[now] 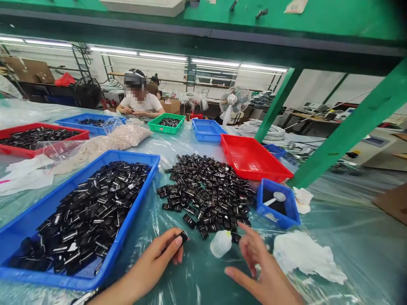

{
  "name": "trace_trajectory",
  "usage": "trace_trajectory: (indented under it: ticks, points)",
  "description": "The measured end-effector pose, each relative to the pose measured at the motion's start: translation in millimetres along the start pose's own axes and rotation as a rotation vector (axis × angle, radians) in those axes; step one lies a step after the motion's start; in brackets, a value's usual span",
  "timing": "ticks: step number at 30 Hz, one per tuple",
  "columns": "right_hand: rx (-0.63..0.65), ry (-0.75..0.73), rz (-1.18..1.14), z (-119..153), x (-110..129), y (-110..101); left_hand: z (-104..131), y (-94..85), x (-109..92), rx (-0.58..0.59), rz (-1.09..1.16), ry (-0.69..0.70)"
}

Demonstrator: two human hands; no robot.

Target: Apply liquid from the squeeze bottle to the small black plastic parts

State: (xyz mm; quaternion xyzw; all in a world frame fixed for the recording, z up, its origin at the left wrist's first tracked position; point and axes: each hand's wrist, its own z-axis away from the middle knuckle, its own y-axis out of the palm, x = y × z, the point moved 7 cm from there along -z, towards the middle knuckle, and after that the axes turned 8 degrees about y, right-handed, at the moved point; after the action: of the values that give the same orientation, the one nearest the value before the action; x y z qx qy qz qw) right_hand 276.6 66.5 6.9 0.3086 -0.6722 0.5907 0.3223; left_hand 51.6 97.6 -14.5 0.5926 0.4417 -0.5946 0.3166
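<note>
My left hand (168, 248) is closed, pinching a small black plastic part (182, 237) between thumb and fingers. My right hand (254, 254) has its thumb and fingers spread with nothing in them. Just left of it is a small translucent white bottle (221, 244) with a yellowish tip, lying tilted on the table. Beyond both hands spreads a loose heap of glossy black parts (210, 190). To the left, a long blue tray (140, 207) holds many more such black parts (92, 212).
An empty-looking red tray (254, 157) sits behind the heap. A small blue bin (276, 218) with a white spoon (275, 198) stands at right, near a crumpled white cloth (308, 256). A green post (346, 127) slants on the right. Across the table sits another person (141, 99).
</note>
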Motion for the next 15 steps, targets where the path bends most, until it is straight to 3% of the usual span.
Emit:
trace_trajectory:
  ticks: [3, 6, 15]
  points:
    - [0.099, -0.019, 0.038, -25.2, 13.8, 24.8, 1.5, -2.5, -2.8, 0.022, 0.051, -0.008]
    - [0.106, -0.052, 0.020, -31.9, 24.0, 41.7, 2.0, -5.5, -2.9, -0.009, 0.056, -0.016]
    - [0.138, 0.035, -0.217, -3.5, 9.6, 74.9, 15.9, -7.9, 3.5, -0.055, -0.092, -0.042]
